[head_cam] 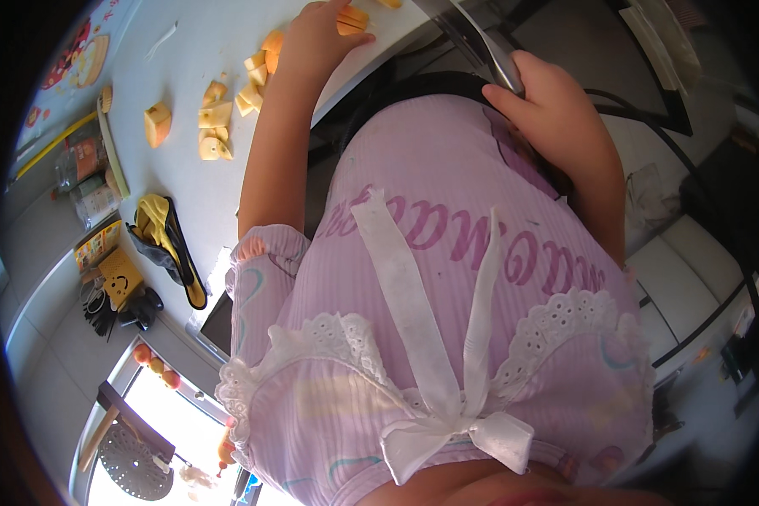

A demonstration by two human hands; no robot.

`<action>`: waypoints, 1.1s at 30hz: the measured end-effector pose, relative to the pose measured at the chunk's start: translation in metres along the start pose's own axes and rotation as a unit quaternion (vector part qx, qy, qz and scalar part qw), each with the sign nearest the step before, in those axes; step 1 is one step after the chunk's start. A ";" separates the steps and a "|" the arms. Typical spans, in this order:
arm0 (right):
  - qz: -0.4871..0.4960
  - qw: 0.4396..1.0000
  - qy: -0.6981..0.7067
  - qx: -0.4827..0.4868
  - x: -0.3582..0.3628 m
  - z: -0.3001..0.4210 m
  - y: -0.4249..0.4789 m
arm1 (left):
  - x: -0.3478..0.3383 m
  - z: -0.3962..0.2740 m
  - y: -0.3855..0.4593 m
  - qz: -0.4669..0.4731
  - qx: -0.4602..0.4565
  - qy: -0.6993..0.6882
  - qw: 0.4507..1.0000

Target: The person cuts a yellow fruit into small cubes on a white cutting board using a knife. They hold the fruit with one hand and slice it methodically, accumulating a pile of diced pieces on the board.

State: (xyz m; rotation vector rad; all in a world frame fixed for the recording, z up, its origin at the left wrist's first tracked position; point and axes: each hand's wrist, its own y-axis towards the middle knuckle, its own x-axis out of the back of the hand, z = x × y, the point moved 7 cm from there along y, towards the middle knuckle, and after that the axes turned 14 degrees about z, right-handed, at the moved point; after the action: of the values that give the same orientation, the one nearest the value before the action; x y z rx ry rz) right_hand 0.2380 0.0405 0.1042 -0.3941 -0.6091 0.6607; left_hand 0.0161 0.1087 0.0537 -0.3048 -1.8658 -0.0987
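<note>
My left hand [316,38] is at the top of the view, over the white tabletop [183,69]. Orange fruit slices [352,19] lie between its thumb and fingers; whether it grips them cannot be told, as part of the hand meets the picture's edge. My right hand [547,101] is closed around the metal handle of a kitchen knife [458,28]. The broad blade extends up and left past the table edge and is cut off by the frame. Cut fruit chunks [215,117] with pale flesh lie left of my left forearm, and a single chunk [158,124] sits farther left.
A yellow and dark cloth item [161,237] lies on the tabletop at left. Plastic bottles [92,196] and a yellow smiley-faced container [119,276] stand along the wall. A perforated skimmer [136,462] hangs by the window. A dark cable [670,148] runs at right.
</note>
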 end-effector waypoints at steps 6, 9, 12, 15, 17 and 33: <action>0.004 1.000 -0.003 -0.009 -0.001 0.003 0.000 | -0.005 0.001 -0.001 -0.027 -0.041 -0.042 0.998; 0.011 1.000 0.000 -0.019 -0.002 0.002 0.000 | 0.001 -0.007 -0.003 -0.035 -0.027 -0.032 0.998; 0.016 1.000 -0.007 -0.019 -0.004 0.001 0.002 | 0.013 -0.022 -0.005 -0.032 0.035 0.013 0.999; 0.016 1.000 0.006 -0.020 -0.004 -0.001 0.002 | 0.011 -0.021 -0.002 -0.027 0.080 0.042 0.996; 0.016 0.999 0.031 -0.029 -0.004 -0.001 0.001 | 0.007 -0.016 0.003 -0.030 0.080 0.041 0.996; -0.028 0.999 0.001 0.045 0.000 0.001 0.000 | -0.004 -0.020 0.059 0.135 -0.143 -0.134 0.971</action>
State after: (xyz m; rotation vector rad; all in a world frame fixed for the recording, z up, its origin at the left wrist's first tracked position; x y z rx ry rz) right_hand 0.2373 0.0405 0.1049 -0.2925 -0.5839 0.6314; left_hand 0.0507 0.1608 0.0506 -0.8020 -2.0571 -0.1474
